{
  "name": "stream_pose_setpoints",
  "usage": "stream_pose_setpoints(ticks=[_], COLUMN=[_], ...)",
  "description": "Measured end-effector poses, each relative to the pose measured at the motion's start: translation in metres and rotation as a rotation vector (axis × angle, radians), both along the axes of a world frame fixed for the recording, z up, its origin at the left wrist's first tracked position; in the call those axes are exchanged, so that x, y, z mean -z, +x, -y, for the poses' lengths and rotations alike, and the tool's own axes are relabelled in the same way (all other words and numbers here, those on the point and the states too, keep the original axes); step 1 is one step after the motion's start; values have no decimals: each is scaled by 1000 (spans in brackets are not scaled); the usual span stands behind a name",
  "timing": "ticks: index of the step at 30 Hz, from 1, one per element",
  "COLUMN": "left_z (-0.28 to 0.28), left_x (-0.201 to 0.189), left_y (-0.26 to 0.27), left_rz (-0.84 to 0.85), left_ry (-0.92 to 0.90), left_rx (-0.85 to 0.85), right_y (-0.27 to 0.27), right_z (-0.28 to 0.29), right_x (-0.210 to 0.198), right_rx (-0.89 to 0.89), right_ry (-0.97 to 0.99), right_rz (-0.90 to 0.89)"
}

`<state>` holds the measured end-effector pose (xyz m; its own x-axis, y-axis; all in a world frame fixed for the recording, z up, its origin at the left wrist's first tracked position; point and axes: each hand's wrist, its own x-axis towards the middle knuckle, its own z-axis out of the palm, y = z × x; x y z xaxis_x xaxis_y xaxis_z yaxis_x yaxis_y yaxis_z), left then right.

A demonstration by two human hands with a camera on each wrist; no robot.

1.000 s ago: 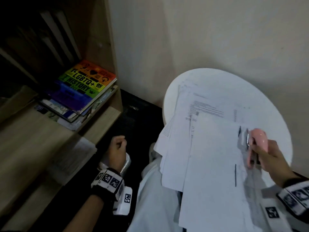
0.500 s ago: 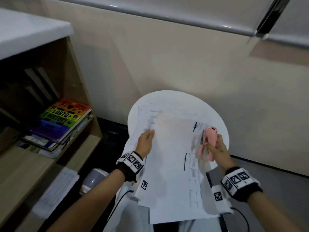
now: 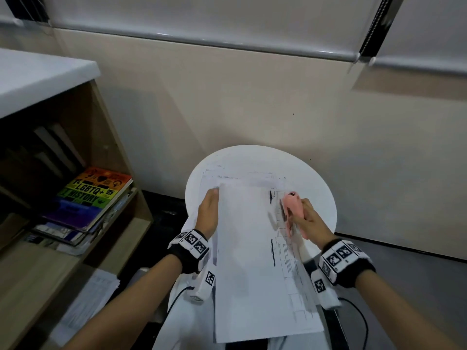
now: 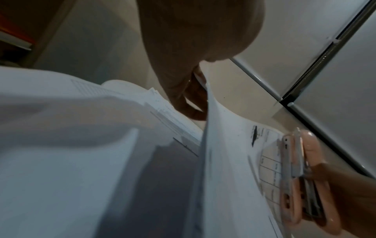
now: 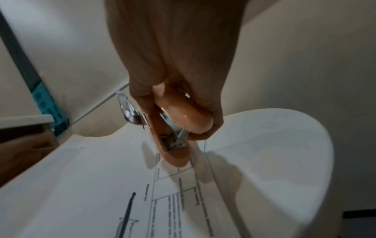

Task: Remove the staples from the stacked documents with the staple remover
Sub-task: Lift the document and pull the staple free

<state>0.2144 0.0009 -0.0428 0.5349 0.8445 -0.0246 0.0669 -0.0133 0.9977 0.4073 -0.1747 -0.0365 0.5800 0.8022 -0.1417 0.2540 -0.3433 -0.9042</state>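
A stack of white printed documents [image 3: 247, 243] lies on a small round white table [image 3: 316, 178] and hangs over its near edge. My left hand [image 3: 209, 213] holds the left edge of the top sheet [image 4: 227, 161], fingers curled under it and lifting it. My right hand [image 3: 307, 221] grips a pink stapler-shaped staple remover [image 3: 292, 210] over the right side of the papers. In the right wrist view the tool [image 5: 179, 127] shows its metal tip [image 5: 128, 111] just above the sheet. No staple is visible.
A wooden shelf unit [image 3: 106, 137] stands at the left with a rainbow-covered book [image 3: 93, 195] on a pile and loose papers [image 3: 91, 299] below. A beige wall [image 3: 252, 97] runs close behind the table. White-clothed legs [image 3: 187, 322] are under the papers.
My left hand came up from beside the shelf and took hold of the left edge of the papers. The head view swung up and right. My right hand kept the pink tool on the papers.
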Motion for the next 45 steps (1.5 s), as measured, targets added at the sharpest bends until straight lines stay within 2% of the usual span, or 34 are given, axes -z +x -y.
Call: stream_pose_setpoints(ticks=[2, 5, 7, 9, 13, 16, 19, 23, 25, 27, 35, 38, 40, 43, 45], left_z=[3, 6, 1, -9, -24, -23, -15, 7, 14, 14, 7, 6, 4, 4, 0], left_x=[0, 0, -1, -7, -22, -29, -43, -98, -123, -134, -98, -97, -95, -101, -101], left_y=[0, -1, -2, -4, -7, -2, 2, 9, 14, 17, 21, 24, 29, 35, 36], left_rz=[-1, -14, 8, 50, 158, 224, 273, 360, 373, 383, 191, 102, 106, 140, 169], left_ry=[-62, 123, 202, 175, 68, -12, 52, 372, 523, 582, 427, 367, 315, 296, 307], left_rx=[52, 145, 135, 128, 113, 15, -124, -176, -208, -221, -6, 42, 63, 26, -39], right_y=[-1, -3, 0, 9, 9, 0, -8, -25, -34, -37, -30, -25, -22, -21, -23], right_z=[-10, -23, -24, -18, -5, 0, 2, -3, -5, -5, -3, -10, -16, -23, -21], right_x=[-1, -6, -8, -9, -22, -37, -55, -91, -104, -111, -92, -89, -90, -97, -106], right_rx=[-5, 71, 156, 189, 66, 38, -2, -15, -26, -26, 28, 75, 89, 72, 128], right_ry=[-9, 7, 17, 20, 70, 167, 254, 475, 581, 609, 486, 476, 475, 441, 500], right_rz=[14, 7, -54, -160, -365, -419, -292, 10, 41, 56, 37, -2, -22, 36, 15])
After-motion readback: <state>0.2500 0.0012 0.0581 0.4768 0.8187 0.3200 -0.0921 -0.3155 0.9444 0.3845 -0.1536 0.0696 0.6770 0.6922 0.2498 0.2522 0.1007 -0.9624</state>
